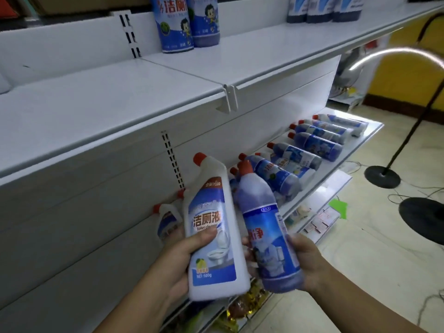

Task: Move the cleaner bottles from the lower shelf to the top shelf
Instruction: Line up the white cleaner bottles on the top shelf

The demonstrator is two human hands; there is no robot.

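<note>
Your left hand (177, 255) is clamped around the lower body of a white cleaner bottle (211, 227), thumb across the label, red cap tilted up and left. Beside it, nearly touching, your right hand (305, 260) is closed around the base of a blue bottle (264, 231), cap leaning away from you. Gripping low probably keeps the bases ready to set down upright. Both are lifted clear in front of the lower shelf (346, 159), where more bottles (310, 145) lie on their sides toward the right. Far above, the top shelf (264, 51) has bare space between the standing bottles (187, 22).
</note>
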